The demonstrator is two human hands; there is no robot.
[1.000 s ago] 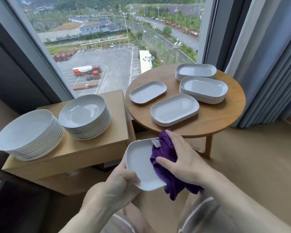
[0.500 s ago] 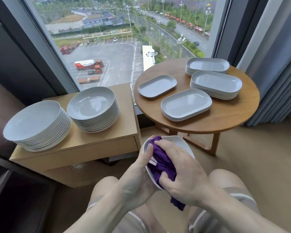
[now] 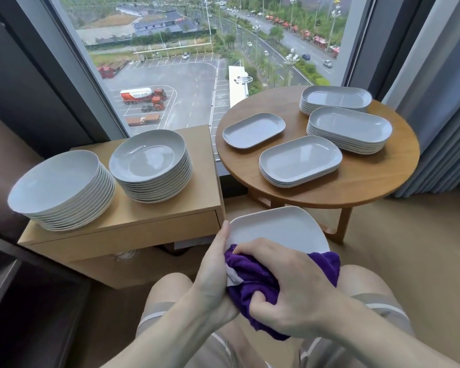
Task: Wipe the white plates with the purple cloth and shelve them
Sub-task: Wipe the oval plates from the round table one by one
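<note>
Mid-wipe, over the lap. Left hand curled round the near-left rim of the plate, thumb on top. Right hand bunched round the purple cloth, pressing it onto the plate's near end (far half of the plate bare, looks clean from here).

Handling guess: glazed ceramic, stiff, moderately heavy, slick, chips if dropped. Best held at the rim with thumb over and fingers under, as now. Cloth soft and limp, fine to wad anywhere.

Further out, left: low wooden cabinet carrying two stacks of round plates, one at its left edge, one toward the back right.

Right: round table with oblong plates: short stack at the near edge, single plate at the left edge, taller stack on the right, another at the far edge.

No shelf in view, so shelving spot unknown.
</note>
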